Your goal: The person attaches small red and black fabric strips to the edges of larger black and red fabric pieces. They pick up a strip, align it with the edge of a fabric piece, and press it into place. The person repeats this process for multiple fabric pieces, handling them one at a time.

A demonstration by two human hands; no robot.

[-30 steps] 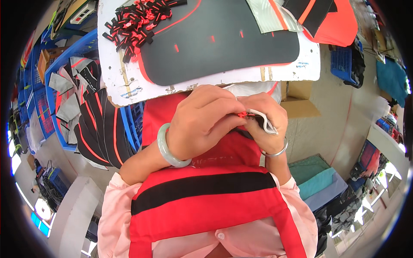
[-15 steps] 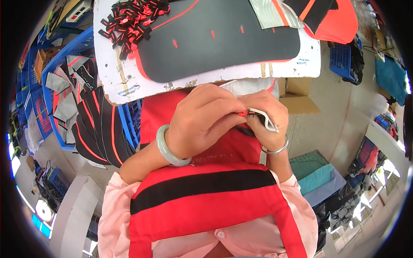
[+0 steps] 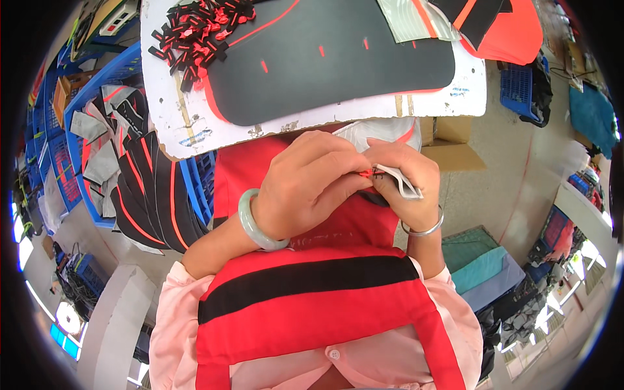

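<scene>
Little changed from the two earlier views: board and bins slid slightly, hands locked in the same pinch at centre frame, so the fiddly work on the small piece reads as ongoing, not finished.

Left hand [image 3: 311, 185], pale bangle [image 3: 255, 224] at the wrist, curled with fingertips closed on a tiny red piece [image 3: 366, 173]. Right hand [image 3: 404, 185], thin silver bracelet [image 3: 422, 229] at the wrist, clenched around a folded white-grey fabric piece [image 3: 400, 181] and meeting the same red bit. Both held above the red apron [image 3: 312, 312] with its black stripe, just below the near edge of the white board [image 3: 195, 123].

On that surface: a large black panel edged in orange-red [image 3: 331, 58], and a loose heap of small black-and-red strips [image 3: 198, 29] at upper left.

Left of frame, blue plastic crates [image 3: 195, 188] stuffed with stacked black, grey and orange-striped fabric cuts [image 3: 146, 188]. Upper right, another blue crate [image 3: 518, 88] on the floor, contents too small to tell. Just right of the hands, a cardboard box [image 3: 448, 143], inside hidden.
</scene>
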